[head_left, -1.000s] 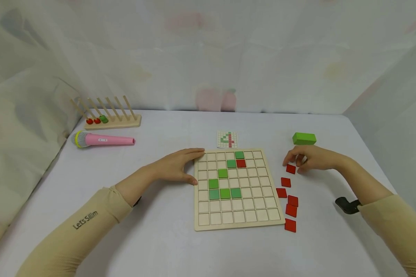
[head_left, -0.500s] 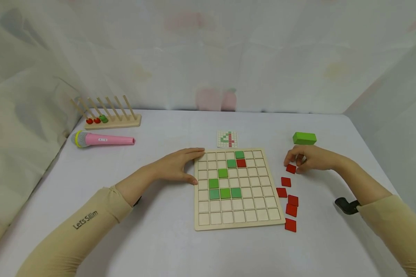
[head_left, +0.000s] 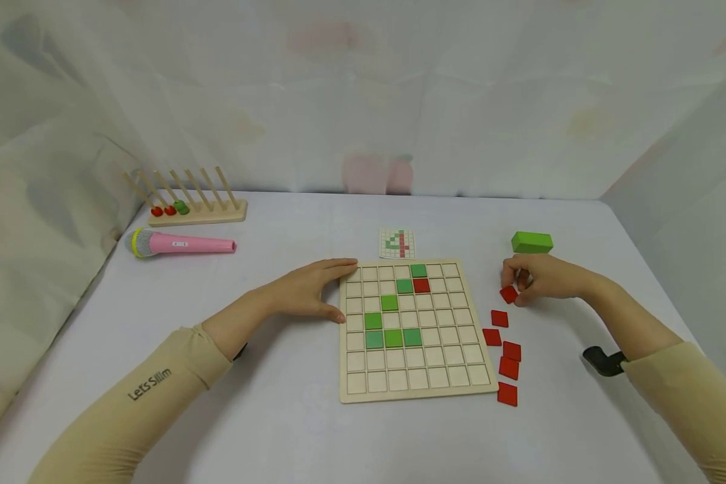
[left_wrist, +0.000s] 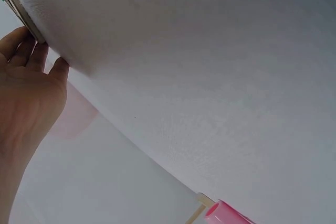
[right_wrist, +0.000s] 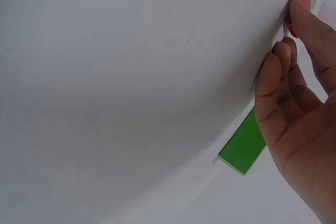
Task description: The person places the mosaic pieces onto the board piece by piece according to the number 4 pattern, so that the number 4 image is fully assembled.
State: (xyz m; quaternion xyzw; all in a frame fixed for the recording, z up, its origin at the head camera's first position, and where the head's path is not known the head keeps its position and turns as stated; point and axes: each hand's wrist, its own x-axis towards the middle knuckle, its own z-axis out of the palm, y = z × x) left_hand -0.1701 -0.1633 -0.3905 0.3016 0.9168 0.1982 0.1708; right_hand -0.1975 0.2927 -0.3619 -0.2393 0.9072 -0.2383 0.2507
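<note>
A wooden grid board (head_left: 357, 382) lies mid-table, with several green tiles (head_left: 389, 303) and one red tile (head_left: 421, 286) set in its squares. My left hand (head_left: 302, 290) rests at the board's upper left edge, thumb and fingers spread; in the left wrist view its fingertips touch the board's side. To the right of the board, my right hand (head_left: 544, 275) pinches a loose red tile (head_left: 509, 294) by its edges, turned askew at table level. The right wrist view shows the thumb against that tile. Several more red tiles (head_left: 509, 368) lie in a rough column below it.
A small pattern card (head_left: 397, 243) lies behind the board. Just beyond my right hand is a green block (head_left: 532, 242). At the left stand a pegged wooden rack (head_left: 224, 213) with red and green pieces and a pink toy microphone (head_left: 190, 245).
The right fingers have closed in on the topmost loose red tile, which has turned and shifted slightly. My left hand and the board stay where they were.
</note>
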